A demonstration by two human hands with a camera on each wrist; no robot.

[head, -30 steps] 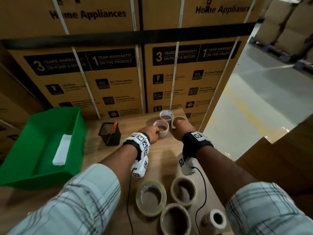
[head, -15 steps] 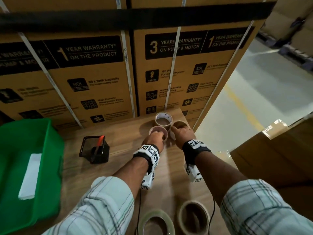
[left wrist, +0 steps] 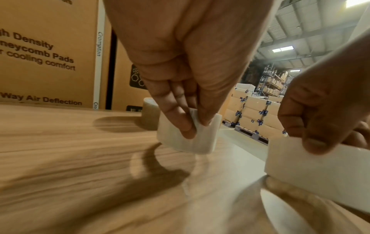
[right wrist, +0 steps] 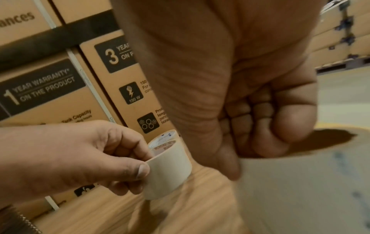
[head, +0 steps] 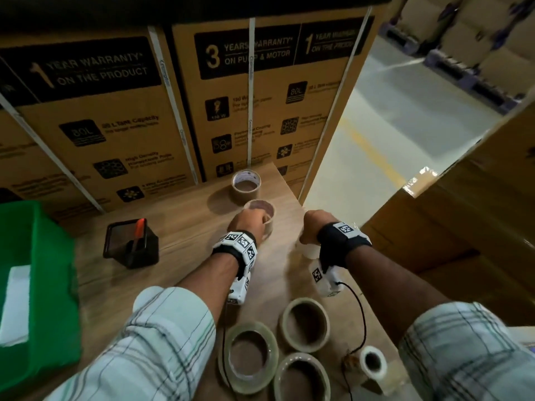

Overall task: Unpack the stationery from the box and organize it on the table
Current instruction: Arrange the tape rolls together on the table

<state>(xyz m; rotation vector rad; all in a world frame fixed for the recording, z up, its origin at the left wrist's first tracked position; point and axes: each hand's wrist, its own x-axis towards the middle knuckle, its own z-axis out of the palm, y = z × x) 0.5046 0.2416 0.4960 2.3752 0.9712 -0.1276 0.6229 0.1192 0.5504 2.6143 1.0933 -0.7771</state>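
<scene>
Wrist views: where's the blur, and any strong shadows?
Left wrist: table streaked with motion blur, left hand casting a dark shadow on it. Right wrist: right hand close and soft, tape roll in the left hand fairly sharp.

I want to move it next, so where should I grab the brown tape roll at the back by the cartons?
Probably pinch the near wall of the brown tape roll from above, fingers inside the core, thumb outside. It lies flat, hole up, and the cartons stand close behind it.
</scene>
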